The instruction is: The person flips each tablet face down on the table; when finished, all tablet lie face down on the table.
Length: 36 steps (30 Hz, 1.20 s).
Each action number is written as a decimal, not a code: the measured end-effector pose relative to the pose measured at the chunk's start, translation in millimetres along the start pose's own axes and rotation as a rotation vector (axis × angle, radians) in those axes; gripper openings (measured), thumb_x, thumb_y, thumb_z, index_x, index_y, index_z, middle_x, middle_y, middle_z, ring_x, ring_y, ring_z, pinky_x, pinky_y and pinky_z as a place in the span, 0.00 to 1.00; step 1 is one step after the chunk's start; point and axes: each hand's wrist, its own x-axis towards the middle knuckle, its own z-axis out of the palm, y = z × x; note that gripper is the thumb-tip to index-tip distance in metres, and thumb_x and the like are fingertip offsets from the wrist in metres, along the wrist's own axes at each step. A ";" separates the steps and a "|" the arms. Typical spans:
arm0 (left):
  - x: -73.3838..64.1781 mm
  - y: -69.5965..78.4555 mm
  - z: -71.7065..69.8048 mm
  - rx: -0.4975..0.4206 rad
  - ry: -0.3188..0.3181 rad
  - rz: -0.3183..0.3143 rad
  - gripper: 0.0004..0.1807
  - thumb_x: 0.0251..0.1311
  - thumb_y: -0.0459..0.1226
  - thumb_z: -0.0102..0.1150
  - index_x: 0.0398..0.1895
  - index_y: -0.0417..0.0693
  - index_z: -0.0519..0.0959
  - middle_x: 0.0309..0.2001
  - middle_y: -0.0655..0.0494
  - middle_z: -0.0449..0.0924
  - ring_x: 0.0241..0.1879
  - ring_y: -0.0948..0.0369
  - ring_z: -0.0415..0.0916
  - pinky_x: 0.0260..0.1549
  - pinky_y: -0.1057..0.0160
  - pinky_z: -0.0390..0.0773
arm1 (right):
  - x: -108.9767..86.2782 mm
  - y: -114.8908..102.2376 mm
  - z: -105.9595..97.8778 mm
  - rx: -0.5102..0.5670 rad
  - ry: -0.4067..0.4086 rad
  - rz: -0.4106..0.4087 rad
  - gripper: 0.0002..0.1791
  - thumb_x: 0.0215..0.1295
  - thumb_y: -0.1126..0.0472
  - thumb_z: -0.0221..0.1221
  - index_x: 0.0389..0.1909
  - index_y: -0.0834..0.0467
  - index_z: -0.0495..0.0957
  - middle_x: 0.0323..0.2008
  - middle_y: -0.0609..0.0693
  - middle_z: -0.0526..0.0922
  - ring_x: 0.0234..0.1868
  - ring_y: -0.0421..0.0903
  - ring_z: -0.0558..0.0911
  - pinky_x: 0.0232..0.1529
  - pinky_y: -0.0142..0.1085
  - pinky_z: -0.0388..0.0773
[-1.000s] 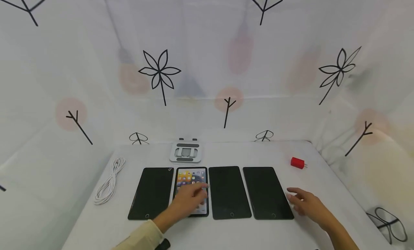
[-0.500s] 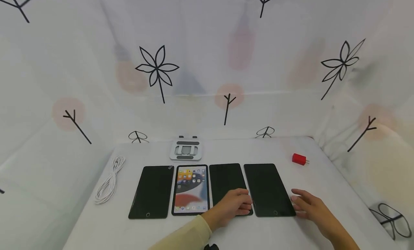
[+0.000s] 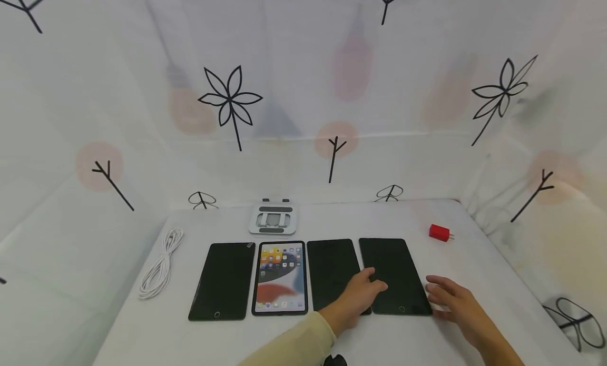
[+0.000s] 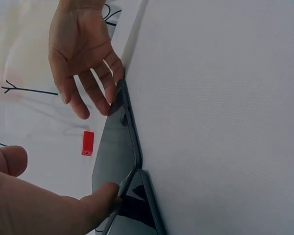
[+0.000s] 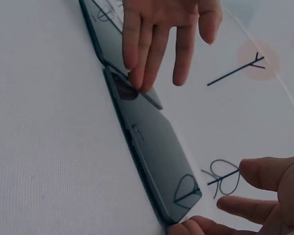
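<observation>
My left hand (image 3: 358, 297) is over the seam between the third tablet (image 3: 332, 271) and the rightmost tablet (image 3: 391, 266), both dark-screened, fingers loosely extended. In the right wrist view, fingertips of this left hand (image 5: 159, 44) reach the rightmost tablet's near side. My right hand (image 3: 457, 308) is at that tablet's right edge, fingers spread and slightly bent; its lower fingers seem to touch the edge near the corner. Left of these lie a tablet with a lit home screen (image 3: 280, 279) and another dark tablet (image 3: 223, 282). All lie flat in a row.
Behind the row stands a white-and-grey folding stand (image 3: 273, 220). A coiled white cable (image 3: 161, 263) lies at the left, and a red charger plug (image 3: 440, 233) at the back right. White patterned cloth (image 3: 303, 166) surrounds the white table (image 3: 227, 345).
My left hand has moved right, from over the lit tablet across the third one to the rightmost tablet's left edge. The right hand stays beside the right edge.
</observation>
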 end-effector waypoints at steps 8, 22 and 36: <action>0.2 0.1 -0.4 0.001 -0.046 -0.018 0.33 0.66 0.39 0.61 0.74 0.48 0.67 0.73 0.40 0.65 0.74 0.41 0.60 0.70 0.37 0.60 | 4.3 -3.3 6.3 0.141 -0.039 0.010 0.44 0.78 0.46 0.54 0.79 0.68 0.45 0.76 0.71 0.54 0.62 0.51 0.75 0.63 0.46 0.77; 7.3 16.5 10.8 0.041 -0.168 -0.020 0.36 0.71 0.55 0.57 0.78 0.57 0.62 0.77 0.52 0.61 0.76 0.45 0.57 0.69 0.32 0.57 | -14.1 -31.2 29.6 0.349 -0.076 -0.194 0.38 0.77 0.56 0.56 0.80 0.61 0.50 0.70 0.50 0.71 0.55 0.36 0.80 0.56 0.45 0.82; 8.9 16.0 2.6 -0.298 -0.239 0.063 0.40 0.75 0.56 0.49 0.83 0.57 0.48 0.78 0.40 0.53 0.69 0.36 0.66 0.59 0.31 0.72 | -37.7 -64.7 77.6 -0.176 0.070 -0.352 0.36 0.73 0.44 0.59 0.74 0.61 0.67 0.67 0.61 0.76 0.61 0.56 0.79 0.54 0.46 0.82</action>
